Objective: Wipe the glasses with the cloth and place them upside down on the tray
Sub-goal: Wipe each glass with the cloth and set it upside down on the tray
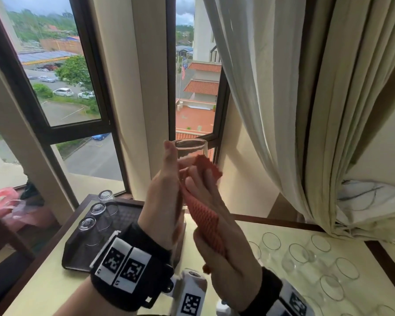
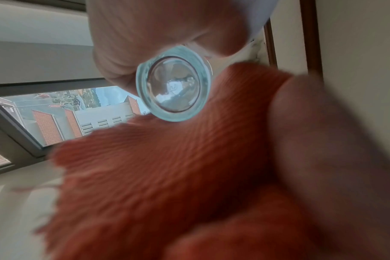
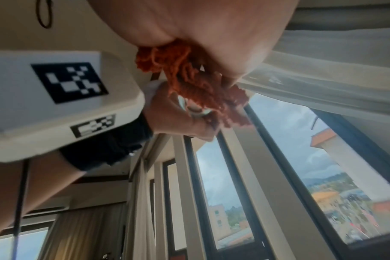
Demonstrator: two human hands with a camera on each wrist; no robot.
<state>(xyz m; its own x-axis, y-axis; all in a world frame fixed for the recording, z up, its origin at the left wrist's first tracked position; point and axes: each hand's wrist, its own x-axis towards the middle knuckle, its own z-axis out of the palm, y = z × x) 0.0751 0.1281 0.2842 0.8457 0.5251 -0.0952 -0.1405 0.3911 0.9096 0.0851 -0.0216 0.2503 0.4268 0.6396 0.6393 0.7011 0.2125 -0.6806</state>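
Above the table (image 1: 249,226), in front of window: I hold the glass (image 1: 189,153) up, mouth upward, long axis upright.
L grip: my left hand (image 1: 163,201) is wrapped round the glass side, thumb near rim.
R grip: my right hand (image 1: 217,224) clutches the orange cloth (image 1: 205,222) and presses it on the glass wall.
Tray (image 1: 123,215): down-left, under my L hand, w/ three glasses (image 1: 98,213) already inverted.
Next, I think: turn the glass over, lower it w/ L hand, the nearer one.
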